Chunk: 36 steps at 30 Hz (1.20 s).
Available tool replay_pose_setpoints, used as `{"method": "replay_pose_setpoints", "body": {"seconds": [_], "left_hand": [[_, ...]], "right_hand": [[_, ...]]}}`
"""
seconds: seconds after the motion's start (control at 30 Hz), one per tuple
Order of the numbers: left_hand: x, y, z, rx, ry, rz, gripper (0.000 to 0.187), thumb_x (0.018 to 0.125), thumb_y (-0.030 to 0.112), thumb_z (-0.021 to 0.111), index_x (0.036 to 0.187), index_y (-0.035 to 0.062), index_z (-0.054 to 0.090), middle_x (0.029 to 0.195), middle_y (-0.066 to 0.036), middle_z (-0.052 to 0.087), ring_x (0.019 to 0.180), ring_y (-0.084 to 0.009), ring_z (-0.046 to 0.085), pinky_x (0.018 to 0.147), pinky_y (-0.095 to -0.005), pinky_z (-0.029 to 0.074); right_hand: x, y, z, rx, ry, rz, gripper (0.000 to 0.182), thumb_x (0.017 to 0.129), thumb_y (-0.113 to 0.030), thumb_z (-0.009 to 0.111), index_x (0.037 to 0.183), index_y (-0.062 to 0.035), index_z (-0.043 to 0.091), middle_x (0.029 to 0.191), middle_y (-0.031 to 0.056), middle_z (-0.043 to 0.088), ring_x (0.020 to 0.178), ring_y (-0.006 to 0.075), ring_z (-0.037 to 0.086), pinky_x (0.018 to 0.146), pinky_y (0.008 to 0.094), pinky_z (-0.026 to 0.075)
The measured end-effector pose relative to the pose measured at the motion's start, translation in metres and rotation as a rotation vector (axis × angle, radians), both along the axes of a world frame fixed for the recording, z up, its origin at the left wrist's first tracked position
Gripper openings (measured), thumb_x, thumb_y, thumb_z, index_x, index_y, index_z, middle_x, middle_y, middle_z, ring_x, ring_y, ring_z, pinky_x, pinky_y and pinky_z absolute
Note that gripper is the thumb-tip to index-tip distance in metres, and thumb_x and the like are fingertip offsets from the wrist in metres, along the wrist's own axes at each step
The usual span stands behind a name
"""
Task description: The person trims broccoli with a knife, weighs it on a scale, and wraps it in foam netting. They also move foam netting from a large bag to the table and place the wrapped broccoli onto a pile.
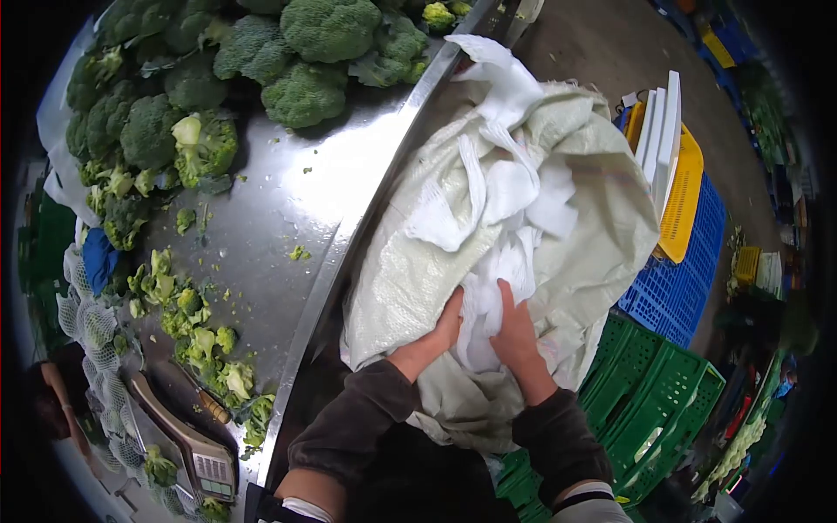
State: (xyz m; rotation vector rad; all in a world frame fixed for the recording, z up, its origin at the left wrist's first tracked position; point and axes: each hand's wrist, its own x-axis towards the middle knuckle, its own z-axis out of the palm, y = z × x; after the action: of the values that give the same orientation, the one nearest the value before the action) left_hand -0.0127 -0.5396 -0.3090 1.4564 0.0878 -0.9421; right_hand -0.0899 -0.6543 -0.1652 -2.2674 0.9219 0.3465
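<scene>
A large woven plastic sack (392, 288) stands with its mouth wide and is full of white foam netting sleeves (514, 187). Both of my hands reach into its near side. My left hand (440, 329) lies by the sack's folded rim, curled against a bunch of foam netting, its fingertips partly hidden. My right hand (516, 336) presses on the same bunch from the other side, thumb and fingers around the white material. Some sleeves spill over the sack's far edge.
To the left, a metal table (279, 183) bears broccoli heads (327, 30), cut scraps (200, 340), a knife (209, 403), a scale (209, 462) and a blue cloth (99, 259). Green crates (649, 401), a blue crate (676, 279) and a yellow crate (684, 196) stand to the right.
</scene>
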Motion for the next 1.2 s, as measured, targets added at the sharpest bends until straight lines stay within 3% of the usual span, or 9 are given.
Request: {"method": "replay_pose_setpoints", "body": {"seconds": [0.13,0.2,0.27,0.33,0.43,0.77,0.87,1.0,1.2], "left_hand": [[0.007,0.022,0.033,-0.017,0.345,-0.067,0.022,0.081,0.019,0.056,0.099,0.0070,0.054,0.090,-0.008,0.052,0.088,-0.0190,0.051,0.077,-0.0332,0.042],[0.002,0.046,0.031,0.078,-0.809,-0.510,0.026,0.080,0.020,0.057,0.102,0.0065,0.054,0.096,-0.011,0.053,0.095,-0.0231,0.050,0.083,-0.0335,0.040],[0.032,0.060,0.099,0.080,-0.836,-0.570,0.031,0.081,0.021,0.056,0.109,0.0063,0.052,0.104,-0.013,0.052,0.101,-0.0242,0.049,0.089,-0.0350,0.038],[0.064,0.069,0.172,0.092,-0.899,-0.710,0.043,0.084,0.024,0.053,0.123,0.0061,0.049,0.121,-0.018,0.050,0.112,-0.0265,0.048,0.099,-0.0381,0.034],[0.071,0.074,0.186,0.120,-1.043,-0.761,0.041,0.083,0.023,0.054,0.121,0.0068,0.049,0.119,-0.017,0.051,0.111,-0.0267,0.049,0.097,-0.0376,0.035],[0.043,0.054,0.171,0.233,-1.249,-0.408,0.036,0.081,0.018,0.056,0.116,0.0089,0.051,0.111,-0.015,0.054,0.106,-0.0272,0.051,0.092,-0.0360,0.038],[0.045,0.070,0.235,-0.171,-0.655,-0.535,0.024,0.073,0.010,0.064,0.095,0.0062,0.053,0.087,-0.009,0.056,0.083,-0.0225,0.057,0.076,-0.0306,0.043],[0.053,0.105,0.293,-0.195,-0.679,-0.235,0.030,0.067,0.007,0.071,0.090,0.0050,0.051,0.082,-0.007,0.054,0.077,-0.0178,0.055,0.071,-0.0302,0.044],[0.088,0.175,0.324,-0.132,-0.559,0.347,0.049,0.060,0.001,0.068,0.105,0.0010,0.047,0.098,-0.011,0.057,0.088,-0.0180,0.057,0.077,-0.0329,0.047]], "right_hand": [[0.009,0.019,0.031,-0.007,0.305,0.103,0.097,0.060,0.001,0.066,0.140,-0.0118,0.013,0.114,0.0295,0.041,0.106,0.0467,0.043,0.089,0.0456,0.038],[0.017,0.029,0.053,-0.041,0.310,0.135,0.097,0.060,0.001,0.067,0.140,-0.0112,0.013,0.115,0.0294,0.040,0.107,0.0460,0.043,0.089,0.0449,0.039],[0.017,0.035,0.055,-0.078,0.316,0.160,0.096,0.061,0.000,0.068,0.140,-0.0105,0.014,0.117,0.0294,0.039,0.108,0.0454,0.043,0.089,0.0442,0.039],[0.018,0.041,0.050,0.049,-0.109,-0.072,0.094,0.061,-0.001,0.069,0.139,-0.0089,0.018,0.119,0.0288,0.039,0.111,0.0438,0.042,0.089,0.0428,0.040],[0.031,0.046,0.075,0.100,-0.310,-0.156,0.090,0.061,0.000,0.069,0.138,-0.0063,0.021,0.121,0.0287,0.038,0.115,0.0437,0.039,0.092,0.0422,0.039],[0.039,0.060,0.127,-0.027,-0.366,0.034,0.087,0.061,0.004,0.065,0.135,0.0028,0.020,0.120,0.0328,0.036,0.110,0.0463,0.042,0.089,0.0420,0.040],[0.034,0.076,0.158,-0.134,-0.460,0.020,0.085,0.062,0.001,0.066,0.134,0.0041,0.021,0.119,0.0315,0.039,0.108,0.0446,0.043,0.090,0.0419,0.038],[0.048,0.098,0.190,-0.047,-0.563,0.103,0.081,0.067,-0.009,0.068,0.132,0.0089,0.023,0.120,0.0255,0.042,0.108,0.0390,0.045,0.092,0.0415,0.036],[0.133,0.144,0.234,0.266,-0.608,0.292,0.083,0.065,-0.001,0.061,0.138,-0.0056,0.022,0.116,0.0309,0.042,0.106,0.0455,0.045,0.092,0.0413,0.038]]}}
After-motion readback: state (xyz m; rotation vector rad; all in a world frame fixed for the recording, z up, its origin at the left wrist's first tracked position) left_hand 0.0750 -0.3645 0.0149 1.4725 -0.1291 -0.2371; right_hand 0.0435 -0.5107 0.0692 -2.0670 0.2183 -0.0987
